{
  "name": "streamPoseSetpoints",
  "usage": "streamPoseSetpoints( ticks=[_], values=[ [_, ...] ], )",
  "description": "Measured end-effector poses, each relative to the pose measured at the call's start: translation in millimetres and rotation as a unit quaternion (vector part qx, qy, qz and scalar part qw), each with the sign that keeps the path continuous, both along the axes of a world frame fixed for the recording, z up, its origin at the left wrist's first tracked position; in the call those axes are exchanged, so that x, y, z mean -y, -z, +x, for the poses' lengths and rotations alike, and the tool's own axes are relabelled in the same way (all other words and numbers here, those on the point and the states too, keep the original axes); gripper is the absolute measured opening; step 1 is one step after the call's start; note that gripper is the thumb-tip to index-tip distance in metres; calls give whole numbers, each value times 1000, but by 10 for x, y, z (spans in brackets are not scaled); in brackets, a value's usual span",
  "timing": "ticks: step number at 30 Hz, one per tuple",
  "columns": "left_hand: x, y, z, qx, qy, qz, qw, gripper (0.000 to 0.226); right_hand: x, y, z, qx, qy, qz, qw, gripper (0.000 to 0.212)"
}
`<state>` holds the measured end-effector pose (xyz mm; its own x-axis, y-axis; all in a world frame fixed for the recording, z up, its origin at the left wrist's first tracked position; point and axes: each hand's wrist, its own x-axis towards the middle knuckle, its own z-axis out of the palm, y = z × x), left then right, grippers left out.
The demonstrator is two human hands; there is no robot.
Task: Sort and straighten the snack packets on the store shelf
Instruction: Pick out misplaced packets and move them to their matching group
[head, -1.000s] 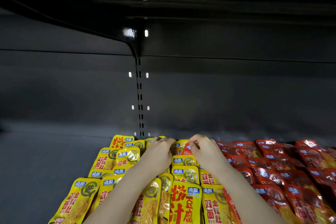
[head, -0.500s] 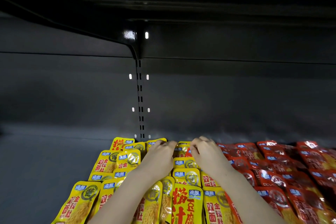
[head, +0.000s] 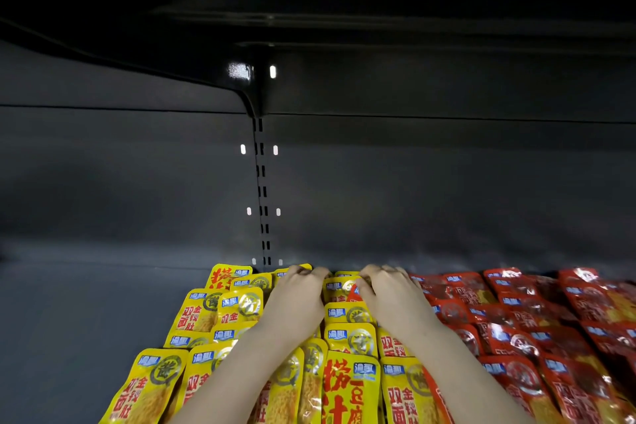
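Note:
Yellow snack packets (head: 349,337) lie in overlapping rows on the dark shelf (head: 86,320), with red snack packets (head: 516,337) in rows to their right. My left hand (head: 296,299) and my right hand (head: 392,296) rest side by side on the rearmost yellow packets, fingers curled down at the back of the pile. Between the hands a yellow packet (head: 339,287) shows, with a red corner beside it under my right hand. What the fingertips hold is hidden.
The shelf's back panel (head: 413,200) rises right behind the packets, with a slotted upright (head: 263,189) in the middle. An upper shelf (head: 309,21) hangs overhead. Bare shelf floor spreads to the left of the yellow packets.
Both hands have slid a little farther back toward the rear wall, and the right hand has drawn slightly away from the left. The packets have barely shifted.

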<state>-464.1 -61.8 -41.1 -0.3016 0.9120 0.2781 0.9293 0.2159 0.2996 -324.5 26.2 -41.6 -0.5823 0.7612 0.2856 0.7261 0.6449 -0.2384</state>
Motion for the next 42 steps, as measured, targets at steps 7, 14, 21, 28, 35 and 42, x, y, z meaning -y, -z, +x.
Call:
streamPoseSetpoints(
  ticks=[7, 14, 21, 28, 35, 42],
  values=[
    [-2, 38, -38, 34, -3, 7, 999, 49, -20, -26, -14, -45, 0, -46, 998, 30],
    [-20, 73, -38, 8, 29, -10, 999, 46, -84, -55, -34, -165, 8, -145, 975, 36],
    [-25, 68, -42, 11, 37, -4, 999, 41, -89, -47, -34, -167, -25, -184, 968, 22],
    [-2, 21, -3, 5, 43, -10, 999, 44, -107, -33, -38, -138, -53, -172, 974, 27],
    [4, 12, -4, 2, 39, -18, 999, 44, -90, -49, -13, -157, -72, -176, 969, 27],
    [3, 9, 1, -2, 36, -22, 999, 45, -116, -66, 33, -105, -41, -136, 984, 26]
  ],
)
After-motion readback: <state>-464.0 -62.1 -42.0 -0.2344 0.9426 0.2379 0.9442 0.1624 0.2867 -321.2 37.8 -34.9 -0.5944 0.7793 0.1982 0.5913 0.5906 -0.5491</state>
